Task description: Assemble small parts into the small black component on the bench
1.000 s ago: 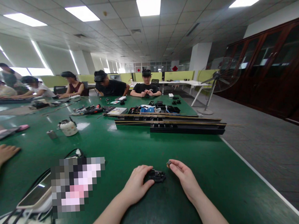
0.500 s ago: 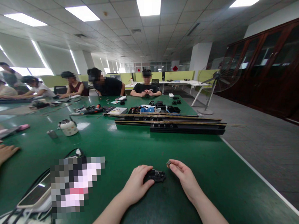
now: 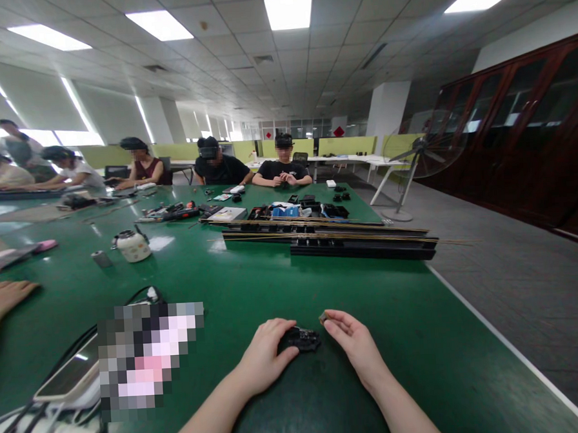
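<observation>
My left hand (image 3: 264, 355) rests on the green table (image 3: 253, 276) near its front edge, fingers curled round the left side of a small black part (image 3: 302, 338) that lies on the mat. My right hand (image 3: 351, 342) is just to the right of that part. Its thumb and forefinger pinch a tiny dark piece (image 3: 322, 317) held a little above the table, close to the black part's right end.
Long black rails (image 3: 333, 239) lie across the middle of the table. A white kettle-shaped pot (image 3: 132, 245) and a small grey can (image 3: 100, 259) stand to the left. Cables and a phone (image 3: 67, 377) lie at my left. Another person's hand (image 3: 5, 297) rests at far left; several people sit at the far end.
My right hand has edged slightly left, bringing the tiny piece nearer the black part. My left hand has not moved. A seated person at the far end shifted.
</observation>
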### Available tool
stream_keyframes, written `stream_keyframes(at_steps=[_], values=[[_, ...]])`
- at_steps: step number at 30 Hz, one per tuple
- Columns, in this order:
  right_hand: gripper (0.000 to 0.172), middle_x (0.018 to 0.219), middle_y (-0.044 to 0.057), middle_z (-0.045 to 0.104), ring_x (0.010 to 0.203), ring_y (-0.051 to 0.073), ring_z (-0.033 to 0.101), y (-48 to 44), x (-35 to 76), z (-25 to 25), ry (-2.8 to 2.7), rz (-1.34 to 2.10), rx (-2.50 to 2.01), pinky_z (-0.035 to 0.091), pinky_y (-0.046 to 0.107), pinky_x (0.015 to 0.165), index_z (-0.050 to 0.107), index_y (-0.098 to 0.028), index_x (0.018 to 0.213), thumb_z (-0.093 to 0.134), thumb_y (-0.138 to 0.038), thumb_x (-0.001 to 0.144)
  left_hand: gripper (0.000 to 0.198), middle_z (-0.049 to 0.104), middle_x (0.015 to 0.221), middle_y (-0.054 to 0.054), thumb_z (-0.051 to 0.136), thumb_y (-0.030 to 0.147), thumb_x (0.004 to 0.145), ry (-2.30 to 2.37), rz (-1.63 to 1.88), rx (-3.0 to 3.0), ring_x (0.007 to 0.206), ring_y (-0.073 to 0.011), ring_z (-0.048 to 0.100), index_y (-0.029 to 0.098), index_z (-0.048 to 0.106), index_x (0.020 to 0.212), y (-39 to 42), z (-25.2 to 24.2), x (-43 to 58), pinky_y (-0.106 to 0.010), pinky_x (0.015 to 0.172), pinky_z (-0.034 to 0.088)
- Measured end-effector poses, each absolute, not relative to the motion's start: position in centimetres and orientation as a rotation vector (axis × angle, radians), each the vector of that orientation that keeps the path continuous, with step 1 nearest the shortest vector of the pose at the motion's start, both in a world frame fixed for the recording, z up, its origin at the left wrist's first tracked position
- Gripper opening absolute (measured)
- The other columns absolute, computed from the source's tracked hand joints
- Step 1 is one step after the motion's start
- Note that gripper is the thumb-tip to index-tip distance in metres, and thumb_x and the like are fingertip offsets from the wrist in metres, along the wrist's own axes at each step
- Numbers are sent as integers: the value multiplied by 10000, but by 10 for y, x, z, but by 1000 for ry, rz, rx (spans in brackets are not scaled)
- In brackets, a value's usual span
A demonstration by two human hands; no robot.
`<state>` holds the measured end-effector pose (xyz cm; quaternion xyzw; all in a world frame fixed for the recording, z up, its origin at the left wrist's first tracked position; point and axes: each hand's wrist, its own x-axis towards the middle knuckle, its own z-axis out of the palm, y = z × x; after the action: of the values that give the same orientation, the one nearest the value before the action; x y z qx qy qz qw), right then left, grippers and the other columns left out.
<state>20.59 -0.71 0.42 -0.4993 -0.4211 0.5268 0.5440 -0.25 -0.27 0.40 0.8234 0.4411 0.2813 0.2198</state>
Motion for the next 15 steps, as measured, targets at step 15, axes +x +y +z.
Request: stream_keyframes(at_steps=[15], values=[[359, 945, 75, 714, 911, 243, 639, -13, 201, 8, -1304, 1104, -1206, 450, 411, 897, 678, -197, 943, 690, -421, 662, 393, 588, 1098, -63, 623, 196, 775, 1218, 795, 2281, 1039, -238, 515, 218, 527, 1155, -3, 5, -1, -387, 929, 398]])
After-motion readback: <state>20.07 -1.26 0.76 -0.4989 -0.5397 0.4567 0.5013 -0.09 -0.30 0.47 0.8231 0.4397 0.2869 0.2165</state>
